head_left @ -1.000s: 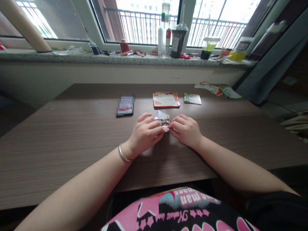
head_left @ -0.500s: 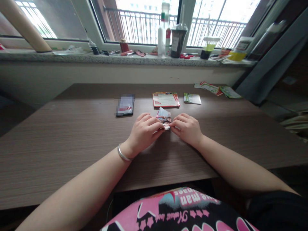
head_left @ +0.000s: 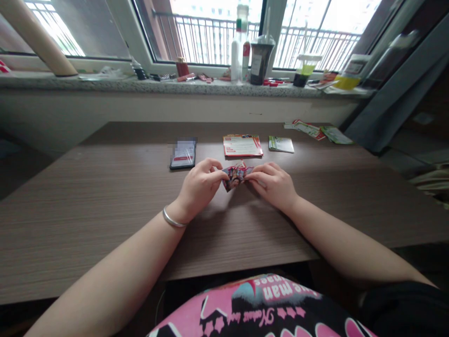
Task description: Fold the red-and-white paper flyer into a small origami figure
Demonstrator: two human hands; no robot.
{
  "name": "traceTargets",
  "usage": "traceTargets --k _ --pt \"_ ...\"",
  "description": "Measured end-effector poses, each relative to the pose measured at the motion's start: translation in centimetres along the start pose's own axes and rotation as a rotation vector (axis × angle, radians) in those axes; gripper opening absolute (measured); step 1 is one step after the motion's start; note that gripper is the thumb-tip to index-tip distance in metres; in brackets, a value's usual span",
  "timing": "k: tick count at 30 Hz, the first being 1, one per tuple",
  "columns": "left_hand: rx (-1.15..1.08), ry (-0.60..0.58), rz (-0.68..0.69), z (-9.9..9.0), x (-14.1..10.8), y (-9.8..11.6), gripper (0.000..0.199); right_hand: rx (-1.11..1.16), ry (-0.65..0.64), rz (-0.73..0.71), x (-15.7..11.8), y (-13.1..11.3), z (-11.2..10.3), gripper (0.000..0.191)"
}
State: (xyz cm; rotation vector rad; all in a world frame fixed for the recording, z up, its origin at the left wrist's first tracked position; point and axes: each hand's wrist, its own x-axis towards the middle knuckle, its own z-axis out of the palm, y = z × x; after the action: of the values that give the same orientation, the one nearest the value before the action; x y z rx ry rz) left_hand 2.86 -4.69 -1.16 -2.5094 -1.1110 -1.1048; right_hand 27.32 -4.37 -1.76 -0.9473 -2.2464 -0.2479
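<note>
A small folded piece of printed paper [head_left: 235, 177] is held just above the brown table, its picture side showing. My left hand [head_left: 204, 183] pinches its left edge between thumb and fingers. On the opposite edge my right hand [head_left: 272, 181] grips it with thumb and fingertips. Beyond the paper lies a stack of red-bordered printed cards [head_left: 242, 145], with a smaller pile of green and white cards [head_left: 281, 144] to its right. A phone [head_left: 183, 153] rests on the table, beyond and left of my left hand.
More red and green printed strips [head_left: 308, 129] lie at the table's far right corner. On the stone windowsill [head_left: 157, 87] behind stand bottles, a dark cup with a straw [head_left: 261, 61] and a green drink cup [head_left: 304, 70]. The table's near edge is close to my body.
My left hand has shifted slightly left, away from my right hand. The paper now shows more of its dark picture side and spans wider between the hands.
</note>
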Motion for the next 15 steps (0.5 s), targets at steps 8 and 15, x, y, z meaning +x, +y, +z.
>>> traceTargets --k 8,15 --pt "-0.044 -0.062 0.021 -0.61 0.08 0.48 0.025 0.044 0.025 0.082 0.15 -0.06 0.06 0.028" --pt "-0.028 -0.036 0.015 -0.72 0.24 0.65 0.019 0.117 -0.058 0.043 -0.06 0.56 0.65 0.014"
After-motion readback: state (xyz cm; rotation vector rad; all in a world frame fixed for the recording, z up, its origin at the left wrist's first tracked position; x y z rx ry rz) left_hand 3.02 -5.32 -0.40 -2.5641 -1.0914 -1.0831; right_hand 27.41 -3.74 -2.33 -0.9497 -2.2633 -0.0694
